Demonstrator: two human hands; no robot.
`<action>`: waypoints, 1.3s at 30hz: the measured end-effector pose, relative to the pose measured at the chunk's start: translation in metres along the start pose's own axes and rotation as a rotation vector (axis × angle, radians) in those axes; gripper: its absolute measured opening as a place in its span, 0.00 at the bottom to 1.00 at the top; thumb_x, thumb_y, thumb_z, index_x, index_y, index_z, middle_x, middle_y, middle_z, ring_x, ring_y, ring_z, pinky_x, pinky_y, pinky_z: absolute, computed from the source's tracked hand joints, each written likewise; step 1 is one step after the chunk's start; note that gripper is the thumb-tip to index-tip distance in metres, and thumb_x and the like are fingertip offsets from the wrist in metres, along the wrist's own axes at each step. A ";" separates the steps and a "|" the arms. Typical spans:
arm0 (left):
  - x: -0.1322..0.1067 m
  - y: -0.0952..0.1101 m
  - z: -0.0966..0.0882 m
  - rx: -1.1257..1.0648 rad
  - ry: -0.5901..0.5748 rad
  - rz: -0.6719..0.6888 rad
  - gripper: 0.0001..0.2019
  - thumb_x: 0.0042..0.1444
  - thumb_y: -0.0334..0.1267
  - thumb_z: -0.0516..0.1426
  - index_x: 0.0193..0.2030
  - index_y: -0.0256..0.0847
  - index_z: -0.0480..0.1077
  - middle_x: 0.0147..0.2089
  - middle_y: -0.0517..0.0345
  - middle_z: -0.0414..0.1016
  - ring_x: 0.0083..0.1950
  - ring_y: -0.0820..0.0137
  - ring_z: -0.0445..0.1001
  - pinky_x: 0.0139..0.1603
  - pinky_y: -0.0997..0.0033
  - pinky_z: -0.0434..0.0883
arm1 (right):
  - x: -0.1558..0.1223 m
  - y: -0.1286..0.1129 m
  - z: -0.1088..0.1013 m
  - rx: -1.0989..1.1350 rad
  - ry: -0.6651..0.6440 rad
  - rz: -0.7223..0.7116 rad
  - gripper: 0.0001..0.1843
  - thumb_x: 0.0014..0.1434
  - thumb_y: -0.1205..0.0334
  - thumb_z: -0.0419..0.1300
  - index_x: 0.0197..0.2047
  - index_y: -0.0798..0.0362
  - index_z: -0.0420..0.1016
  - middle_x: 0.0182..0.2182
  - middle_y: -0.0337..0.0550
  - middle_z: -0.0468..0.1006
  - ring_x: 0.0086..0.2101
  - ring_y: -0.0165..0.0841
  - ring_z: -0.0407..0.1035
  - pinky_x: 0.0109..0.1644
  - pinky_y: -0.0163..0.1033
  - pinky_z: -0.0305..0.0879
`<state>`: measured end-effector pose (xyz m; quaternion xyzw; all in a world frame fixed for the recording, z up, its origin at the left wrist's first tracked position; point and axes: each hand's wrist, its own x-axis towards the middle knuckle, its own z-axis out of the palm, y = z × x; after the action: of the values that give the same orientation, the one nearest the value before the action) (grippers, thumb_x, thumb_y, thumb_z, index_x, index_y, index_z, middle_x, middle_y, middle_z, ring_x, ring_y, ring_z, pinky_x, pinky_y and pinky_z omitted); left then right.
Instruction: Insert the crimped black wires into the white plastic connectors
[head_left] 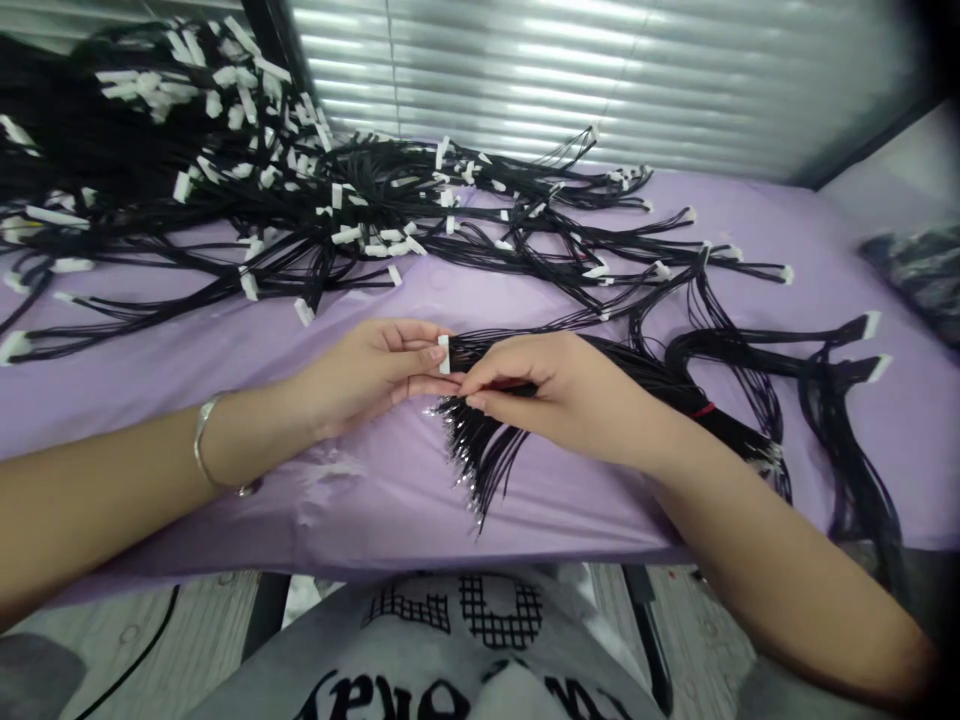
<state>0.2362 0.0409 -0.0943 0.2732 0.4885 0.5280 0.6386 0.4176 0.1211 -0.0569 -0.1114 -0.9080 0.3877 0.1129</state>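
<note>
Between the thumb and fingers of my left hand [382, 370] is a white connector [444, 354], with black wires running from it to the right. My right hand [551, 390] is closed in a pinch just right of the connector, over the wires. Whatever its fingertips hold is too small to make out, perhaps a wire end. Under my right hand lies a bundle of black wires [484, 465] with shiny metal-tipped ends fanned toward the left. Farther right, a red tie [702, 409] wraps the same bundle.
A large pile of black wire harnesses with white connectors [247, 180] covers the back left of the purple-covered table [360, 510]. More harnesses [840, 370] curve along the right and hang near the front edge. Window blinds [510, 70] stand behind the table.
</note>
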 end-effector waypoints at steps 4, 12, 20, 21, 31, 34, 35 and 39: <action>0.000 -0.001 0.001 0.013 -0.047 0.033 0.05 0.55 0.25 0.57 0.36 0.33 0.74 0.31 0.59 0.77 0.35 0.75 0.77 0.42 0.78 0.74 | 0.000 0.000 0.005 -0.097 0.085 -0.018 0.06 0.57 0.69 0.56 0.33 0.58 0.74 0.29 0.39 0.74 0.29 0.24 0.65 0.34 0.29 0.59; -0.001 -0.002 0.000 0.060 -0.082 0.023 0.06 0.54 0.26 0.58 0.38 0.34 0.74 0.34 0.57 0.78 0.36 0.72 0.79 0.40 0.75 0.76 | 0.002 0.001 0.004 -0.162 0.190 0.240 0.07 0.54 0.67 0.57 0.25 0.57 0.71 0.17 0.31 0.65 0.19 0.21 0.55 0.24 0.30 0.50; 0.000 -0.002 -0.002 0.096 -0.092 0.011 0.07 0.53 0.28 0.59 0.39 0.37 0.74 0.35 0.58 0.79 0.38 0.70 0.79 0.40 0.74 0.76 | 0.003 0.003 0.001 -0.222 0.170 0.300 0.09 0.55 0.67 0.57 0.24 0.56 0.72 0.16 0.31 0.66 0.18 0.20 0.54 0.24 0.31 0.49; 0.000 -0.003 -0.002 0.102 -0.091 0.009 0.07 0.53 0.28 0.60 0.39 0.37 0.74 0.35 0.58 0.79 0.38 0.70 0.79 0.40 0.74 0.77 | 0.004 0.004 0.002 -0.230 0.172 0.307 0.09 0.55 0.68 0.57 0.24 0.56 0.73 0.16 0.32 0.67 0.18 0.20 0.55 0.24 0.31 0.49; -0.001 0.000 0.000 0.152 -0.107 0.014 0.06 0.55 0.29 0.59 0.40 0.36 0.75 0.37 0.56 0.79 0.39 0.71 0.79 0.39 0.77 0.76 | 0.004 0.004 0.003 -0.254 0.167 0.274 0.09 0.55 0.68 0.56 0.24 0.56 0.73 0.19 0.33 0.71 0.20 0.20 0.58 0.25 0.29 0.52; -0.001 0.000 0.000 0.152 -0.108 0.013 0.06 0.55 0.28 0.59 0.40 0.36 0.74 0.38 0.56 0.79 0.39 0.71 0.79 0.39 0.78 0.76 | 0.003 0.005 0.003 -0.253 0.173 0.267 0.09 0.55 0.68 0.56 0.24 0.56 0.73 0.18 0.33 0.70 0.20 0.20 0.58 0.25 0.29 0.52; -0.001 0.000 0.000 0.151 -0.105 0.012 0.06 0.55 0.28 0.59 0.40 0.36 0.74 0.38 0.56 0.79 0.39 0.71 0.79 0.39 0.77 0.76 | 0.003 0.005 0.003 -0.254 0.175 0.269 0.09 0.55 0.68 0.56 0.24 0.56 0.73 0.18 0.33 0.71 0.20 0.20 0.58 0.25 0.29 0.52; -0.001 0.000 0.000 0.152 -0.091 0.005 0.06 0.55 0.29 0.59 0.40 0.36 0.74 0.37 0.56 0.79 0.40 0.70 0.79 0.39 0.77 0.77 | 0.003 0.004 0.003 -0.255 0.173 0.275 0.09 0.55 0.69 0.56 0.25 0.56 0.74 0.19 0.33 0.71 0.20 0.21 0.59 0.25 0.29 0.52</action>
<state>0.2363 0.0398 -0.0939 0.3460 0.4968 0.4780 0.6363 0.4139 0.1227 -0.0617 -0.2808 -0.9128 0.2705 0.1215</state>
